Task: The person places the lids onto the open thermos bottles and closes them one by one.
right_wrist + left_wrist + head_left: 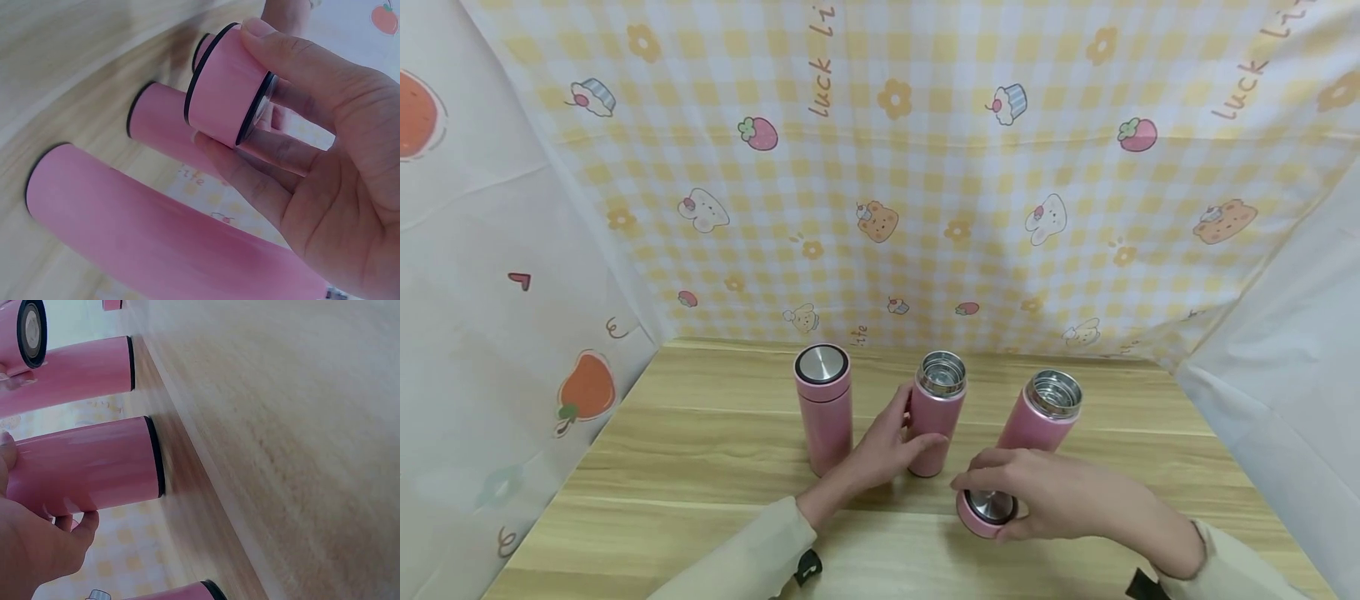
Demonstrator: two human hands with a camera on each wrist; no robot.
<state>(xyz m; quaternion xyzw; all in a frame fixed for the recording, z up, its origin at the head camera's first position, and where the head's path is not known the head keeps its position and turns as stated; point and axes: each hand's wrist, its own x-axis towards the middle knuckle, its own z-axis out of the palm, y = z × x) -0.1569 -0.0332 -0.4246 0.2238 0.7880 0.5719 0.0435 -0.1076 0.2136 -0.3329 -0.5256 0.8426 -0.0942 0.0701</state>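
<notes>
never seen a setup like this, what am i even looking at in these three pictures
No machine here, just a person working with two bare hands. The wide picture comes from a camera on the head, looking forward and down. The other two come from cameras on the left and right wrists; bottles look tipped there because those cameras are tilted.

On the wooden table stand three pink bottles: the left bottle with its lid on, the middle bottle and the right bottle both uncapped, showing metal mouths. Behind hangs a yellow checked cloth.

The left hand has its grip around the middle bottle. The right hand holds a pink lid with a metal top, raised off the table.
</notes>
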